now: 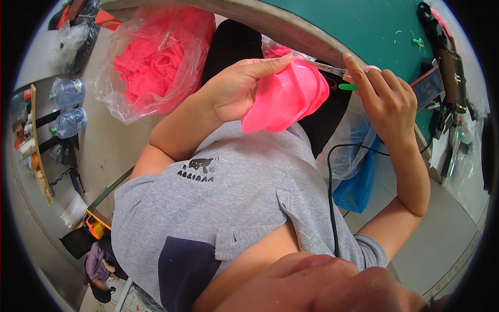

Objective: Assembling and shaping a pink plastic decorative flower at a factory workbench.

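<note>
My left hand (234,88) is closed on a stack of thin, glossy pink sheet-like pieces (291,99), thumb on top, in front of my body. They look soft and flexible; their exact kind I cannot make out. In my right hand (387,99) is a pair of scissors (332,68) with metal blades and pale pink handles. Its blades reach left to the upper edge of the pink pieces; whether they are parted cannot be seen. A short green stick-like thing (348,87) also pokes out from under my right fingers.
A clear plastic bag (109,93) full of similar pink pieces stands at the left. Beyond my hands curves the edge of a green-topped table (353,23), with a phone (429,88) at its right. A blue bag (356,190) and a black cable (331,192) hang near my right arm.
</note>
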Demonstrator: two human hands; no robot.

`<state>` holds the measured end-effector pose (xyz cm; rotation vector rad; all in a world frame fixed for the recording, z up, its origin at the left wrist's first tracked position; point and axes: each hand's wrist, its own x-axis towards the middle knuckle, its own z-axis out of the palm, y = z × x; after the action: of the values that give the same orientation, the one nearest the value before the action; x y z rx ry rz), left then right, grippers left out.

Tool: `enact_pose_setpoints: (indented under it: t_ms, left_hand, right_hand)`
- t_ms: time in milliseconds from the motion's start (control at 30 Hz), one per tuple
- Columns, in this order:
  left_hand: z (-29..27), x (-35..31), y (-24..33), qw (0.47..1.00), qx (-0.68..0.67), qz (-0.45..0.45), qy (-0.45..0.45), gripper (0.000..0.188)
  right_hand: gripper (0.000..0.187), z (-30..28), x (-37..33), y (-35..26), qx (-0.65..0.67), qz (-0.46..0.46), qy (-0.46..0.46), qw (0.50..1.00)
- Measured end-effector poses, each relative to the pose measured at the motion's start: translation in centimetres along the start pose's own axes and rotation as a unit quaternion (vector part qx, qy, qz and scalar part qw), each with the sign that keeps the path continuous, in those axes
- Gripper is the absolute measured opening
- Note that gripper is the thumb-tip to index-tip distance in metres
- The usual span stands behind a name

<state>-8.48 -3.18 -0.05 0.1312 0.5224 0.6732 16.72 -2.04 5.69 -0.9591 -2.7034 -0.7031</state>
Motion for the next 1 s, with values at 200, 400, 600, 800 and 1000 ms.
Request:
enact_pose_setpoints:
  t_ms: [200, 400, 600, 800, 1000]
  left_hand:
    - [0.1, 0.0, 0.0, 1.000, -0.012, -0.012, -0.014, 0.032]
    - [0.2, 0.0, 0.0, 1.000, -0.004, -0.016, -0.026, 0.031]
    - [0.0, 0.0, 0.0, 0.999, -0.010, -0.017, -0.027, 0.031]
    - [0.2, 0.3, 0.0, 0.997, 0.051, 0.041, -0.031, 0.041]
    - [-1.3, 0.7, -0.6, 0.990, 0.117, 0.065, -0.041, 0.050]
  right_hand:
    - [0.052, 0.2, 0.0, 0.0, 0.020, 0.001, 0.020, 1.000]
    - [0.053, 0.5, -0.2, 0.0, 0.049, 0.007, 0.034, 0.998]
    - [0.061, 0.4, 0.1, 0.5, 0.110, 0.037, 0.011, 0.993]
    - [0.013, 3.5, 0.2, 2.6, 0.271, 0.324, -0.003, 0.907]
    - [0.019, 7.5, 0.7, 7.8, 0.138, 0.405, -0.234, 0.873]
